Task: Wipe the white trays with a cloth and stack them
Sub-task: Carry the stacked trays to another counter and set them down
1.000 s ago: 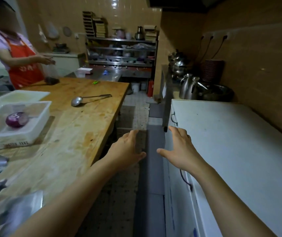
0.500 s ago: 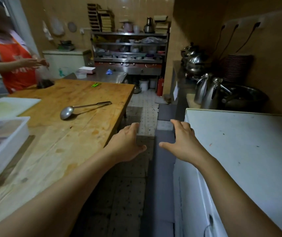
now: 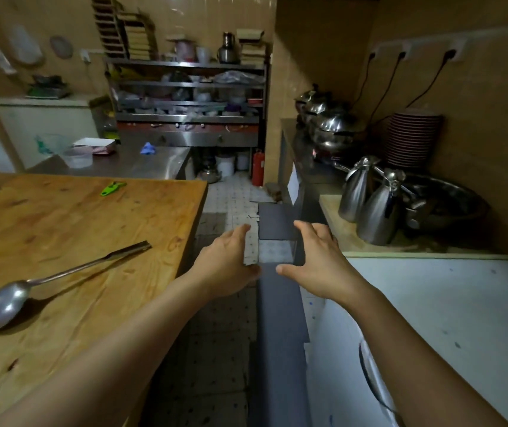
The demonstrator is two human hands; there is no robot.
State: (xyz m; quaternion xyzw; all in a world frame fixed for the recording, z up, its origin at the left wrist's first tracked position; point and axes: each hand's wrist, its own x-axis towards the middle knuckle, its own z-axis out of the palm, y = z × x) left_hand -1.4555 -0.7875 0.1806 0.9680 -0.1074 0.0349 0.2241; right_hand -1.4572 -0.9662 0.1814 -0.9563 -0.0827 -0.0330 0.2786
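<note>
My left hand (image 3: 225,266) and my right hand (image 3: 317,260) are stretched out in front of me over the aisle floor, palms facing each other, fingers apart, holding nothing. A small stack of white trays (image 3: 94,145) rests far off on the steel counter (image 3: 142,166) at the back. A blue cloth (image 3: 148,148) lies crumpled on that same counter, to the right of the stack. Both are well beyond my hands.
A wooden table (image 3: 62,241) on my left carries a metal ladle (image 3: 31,288) and a green peeler (image 3: 112,188). On my right stands a white chest cabinet (image 3: 446,318), with steel jugs (image 3: 369,204), pots and stacked plates (image 3: 413,137) behind it. A tiled aisle runs between them.
The view has moved forward and turned right along the aisle. The white tubs and the person in the red apron have left the frame. My hands stay open and empty.
</note>
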